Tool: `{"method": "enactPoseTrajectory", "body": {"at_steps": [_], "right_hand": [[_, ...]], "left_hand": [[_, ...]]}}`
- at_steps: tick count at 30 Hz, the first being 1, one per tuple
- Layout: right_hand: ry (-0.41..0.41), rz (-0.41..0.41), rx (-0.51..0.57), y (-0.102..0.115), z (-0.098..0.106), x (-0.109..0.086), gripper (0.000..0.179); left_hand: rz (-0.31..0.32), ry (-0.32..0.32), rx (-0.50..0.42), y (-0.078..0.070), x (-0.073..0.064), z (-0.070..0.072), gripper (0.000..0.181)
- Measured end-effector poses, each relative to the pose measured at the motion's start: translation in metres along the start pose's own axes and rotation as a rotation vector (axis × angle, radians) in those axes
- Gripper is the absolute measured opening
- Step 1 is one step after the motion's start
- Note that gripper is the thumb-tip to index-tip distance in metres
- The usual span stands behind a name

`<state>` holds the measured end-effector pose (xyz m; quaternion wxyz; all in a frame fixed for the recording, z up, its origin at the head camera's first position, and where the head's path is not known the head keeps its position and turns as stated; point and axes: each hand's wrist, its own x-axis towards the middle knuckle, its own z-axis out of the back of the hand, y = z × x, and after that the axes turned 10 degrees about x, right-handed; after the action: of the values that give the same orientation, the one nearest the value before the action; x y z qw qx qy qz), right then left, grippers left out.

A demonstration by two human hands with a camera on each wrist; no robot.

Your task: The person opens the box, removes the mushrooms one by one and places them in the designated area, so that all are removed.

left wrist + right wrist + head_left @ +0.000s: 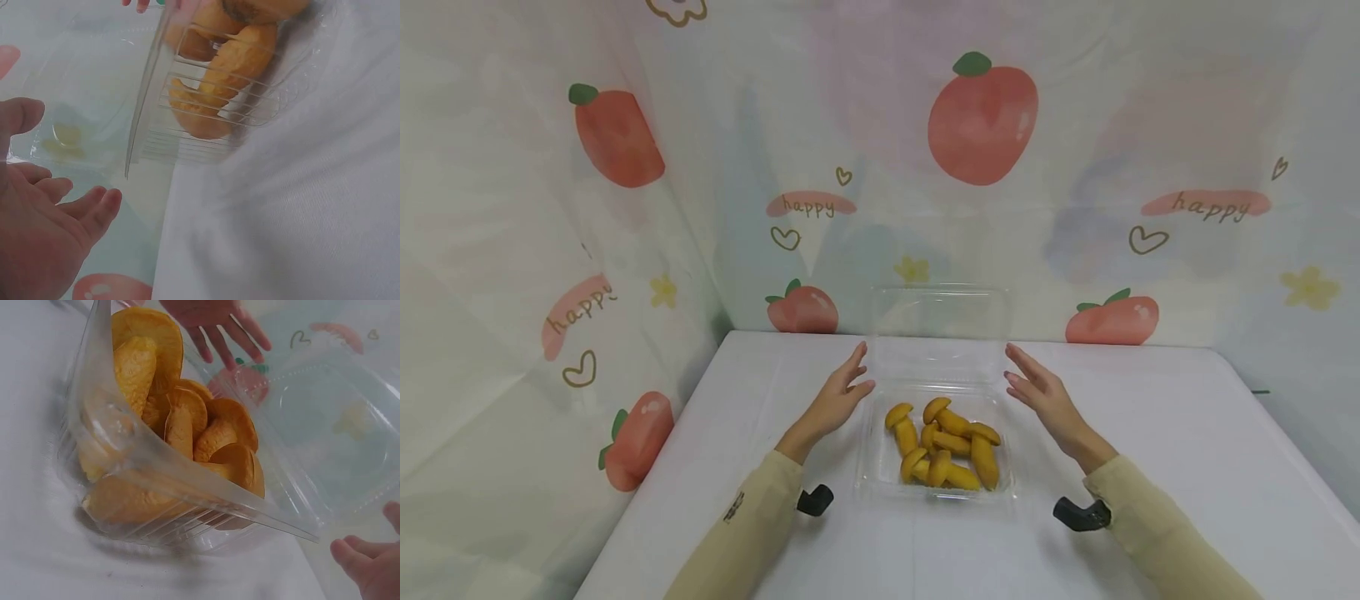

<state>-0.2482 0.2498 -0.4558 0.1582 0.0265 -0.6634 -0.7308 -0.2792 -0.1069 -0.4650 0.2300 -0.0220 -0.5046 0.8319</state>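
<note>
A clear plastic clamshell box stands on the table with its transparent lid raised at the back. Several yellow-brown mushrooms lie in its base, caps and stems pointing different ways. My left hand is at the left of the lid, fingers extended towards it. On the opposite side, my right hand reaches in the same way, palm facing inward. Both wrist views show gaps between the fingertips and the plastic. In the right wrist view the mushrooms show through the ribbed wall.
The box stands on a white-covered table. Behind the table hangs a printed backdrop with peaches and the word happy, close to the raised lid. A black camera mount sits under the left wrist, another under the right.
</note>
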Motion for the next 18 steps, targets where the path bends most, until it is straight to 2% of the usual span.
{"method": "enactPoseTrajectory", "body": {"at_steps": [11,18], "right_hand": [[0.013,-0.083,-0.019,-0.009,-0.001,0.013,0.064],[0.018,-0.106,-0.050,-0.012,-0.003,0.021,0.063]], "left_hand": [[0.103,0.041,-0.005,0.006,0.011,0.000,0.064],[0.163,0.040,-0.013,0.009,0.016,0.001,0.058]]}}
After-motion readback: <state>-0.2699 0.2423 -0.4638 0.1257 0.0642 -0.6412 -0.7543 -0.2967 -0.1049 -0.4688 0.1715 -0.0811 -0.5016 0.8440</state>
